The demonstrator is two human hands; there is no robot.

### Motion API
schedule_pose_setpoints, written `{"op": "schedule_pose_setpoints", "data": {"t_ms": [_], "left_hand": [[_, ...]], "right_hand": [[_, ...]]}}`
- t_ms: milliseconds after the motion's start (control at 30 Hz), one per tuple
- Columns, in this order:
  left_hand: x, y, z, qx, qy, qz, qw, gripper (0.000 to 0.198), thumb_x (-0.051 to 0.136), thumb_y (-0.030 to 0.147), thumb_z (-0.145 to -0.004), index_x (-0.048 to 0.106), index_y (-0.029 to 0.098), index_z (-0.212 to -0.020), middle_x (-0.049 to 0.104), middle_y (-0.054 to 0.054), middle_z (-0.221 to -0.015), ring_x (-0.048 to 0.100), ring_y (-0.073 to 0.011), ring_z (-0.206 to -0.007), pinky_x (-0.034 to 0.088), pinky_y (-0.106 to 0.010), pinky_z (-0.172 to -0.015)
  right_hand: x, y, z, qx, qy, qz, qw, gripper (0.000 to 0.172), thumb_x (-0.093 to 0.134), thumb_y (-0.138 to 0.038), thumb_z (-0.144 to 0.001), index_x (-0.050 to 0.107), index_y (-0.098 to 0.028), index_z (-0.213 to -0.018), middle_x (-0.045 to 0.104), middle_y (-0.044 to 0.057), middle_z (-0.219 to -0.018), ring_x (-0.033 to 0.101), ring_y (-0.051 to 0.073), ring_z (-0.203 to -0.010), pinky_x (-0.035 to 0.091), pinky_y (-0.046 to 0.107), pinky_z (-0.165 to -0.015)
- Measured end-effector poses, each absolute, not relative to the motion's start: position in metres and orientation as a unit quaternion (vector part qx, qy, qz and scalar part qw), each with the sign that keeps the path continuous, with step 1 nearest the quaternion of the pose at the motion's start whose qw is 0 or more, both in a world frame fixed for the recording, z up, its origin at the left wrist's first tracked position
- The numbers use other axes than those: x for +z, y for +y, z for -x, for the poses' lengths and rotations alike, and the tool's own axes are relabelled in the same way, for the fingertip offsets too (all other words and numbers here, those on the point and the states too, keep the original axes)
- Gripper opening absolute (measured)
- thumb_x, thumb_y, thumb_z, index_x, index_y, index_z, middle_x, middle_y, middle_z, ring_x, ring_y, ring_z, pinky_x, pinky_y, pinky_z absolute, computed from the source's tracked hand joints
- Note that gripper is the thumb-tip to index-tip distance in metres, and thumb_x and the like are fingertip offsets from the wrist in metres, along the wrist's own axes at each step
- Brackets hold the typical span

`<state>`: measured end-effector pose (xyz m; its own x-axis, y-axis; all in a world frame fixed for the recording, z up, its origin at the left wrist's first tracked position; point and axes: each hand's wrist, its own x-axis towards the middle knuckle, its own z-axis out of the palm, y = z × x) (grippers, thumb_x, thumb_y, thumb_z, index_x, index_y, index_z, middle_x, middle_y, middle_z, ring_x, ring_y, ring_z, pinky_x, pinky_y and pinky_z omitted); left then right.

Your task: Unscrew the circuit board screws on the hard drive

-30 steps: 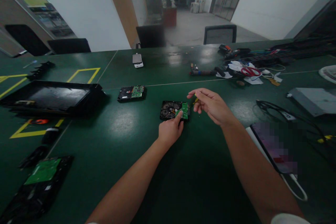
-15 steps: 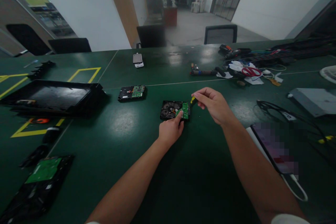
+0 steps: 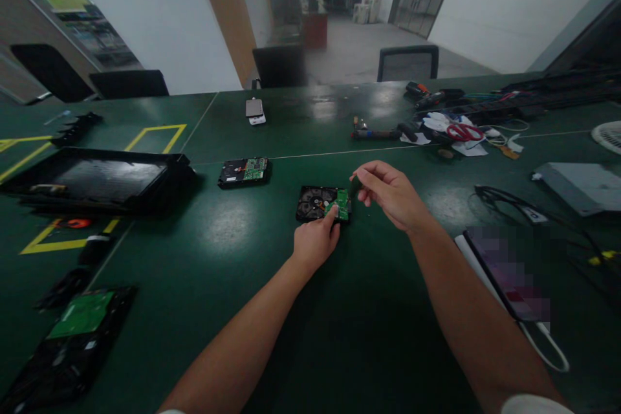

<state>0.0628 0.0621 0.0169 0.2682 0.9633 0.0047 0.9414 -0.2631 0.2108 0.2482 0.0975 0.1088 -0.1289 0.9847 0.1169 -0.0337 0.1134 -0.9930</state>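
A hard drive (image 3: pixel 309 201) lies flat on the green table in front of me, its green circuit board at the right end. My left hand (image 3: pixel 316 242) holds it at the near side, a finger pressed on the board and the rest curled by the edge. Just beyond the drive's right end, my right hand (image 3: pixel 385 191) is closed in a pinch. Between its fingertips is a small dark tool (image 3: pixel 356 186), slim and pointing down toward the drive's connector end; its exact kind is too small to make out. A second hard drive (image 3: pixel 243 172) rests farther left.
On the left are a black tray (image 3: pixel 97 171) and a larger black part with a green board (image 3: pixel 82 317). To the right lie a phone (image 3: pixel 504 272), cables (image 3: pixel 507 200) and a grey metal box (image 3: pixel 577 187). Red-handled scissors (image 3: pixel 464 133) and tools sit at the back right.
My right fingers have shifted slightly left and turned on the small tool; its yellow part, visible before, no longer shows. My left hand and the hard drive have stayed in place.
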Motion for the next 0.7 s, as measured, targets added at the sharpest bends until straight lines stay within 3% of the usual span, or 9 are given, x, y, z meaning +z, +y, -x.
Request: {"op": "schedule_pose_setpoints", "data": {"t_ms": [133, 367, 700], "left_hand": [[0.0164, 0.0623, -0.0625, 0.065, 0.603, -0.791, 0.082, 0.056, 0.042, 0.046, -0.101, 0.040, 0.034, -0.156, 0.077, -0.007, -0.102, 0.073, -0.0247, -0.087, 0.054, -0.035, -0.076], [0.0163, 0.0631, -0.0622, 0.062, 0.601, -0.793, 0.082, 0.057, 0.043, 0.045, -0.101, 0.039, 0.035, -0.156, 0.076, -0.007, -0.103, 0.073, -0.0246, -0.087, 0.054, -0.035, -0.077], [0.0172, 0.0621, -0.0621, 0.062, 0.601, -0.793, 0.080, 0.057, 0.042, 0.046, -0.101, 0.039, 0.034, -0.156, 0.077, -0.006, -0.100, 0.073, -0.0247, -0.086, 0.054, -0.034, -0.076]], "right_hand": [[0.1095, 0.0957, -0.2455, 0.525, -0.535, 0.422, 0.510, 0.027, 0.072, -0.047, -0.088, 0.065, -0.022, -0.095, 0.064, 0.000, -0.083, 0.064, 0.013, -0.064, 0.049, 0.025, -0.054], [0.1111, 0.0949, -0.2475, 0.421, -0.587, 0.473, 0.504, 0.030, 0.077, -0.048, -0.084, 0.066, -0.021, -0.088, 0.062, -0.002, -0.071, 0.052, 0.010, -0.056, 0.040, 0.024, -0.049], [0.1071, 0.0973, -0.2496, 0.385, -0.600, 0.478, 0.513, 0.028, 0.074, -0.047, -0.087, 0.063, -0.021, -0.085, 0.061, -0.001, -0.071, 0.055, 0.011, -0.060, 0.042, 0.025, -0.053]]}}
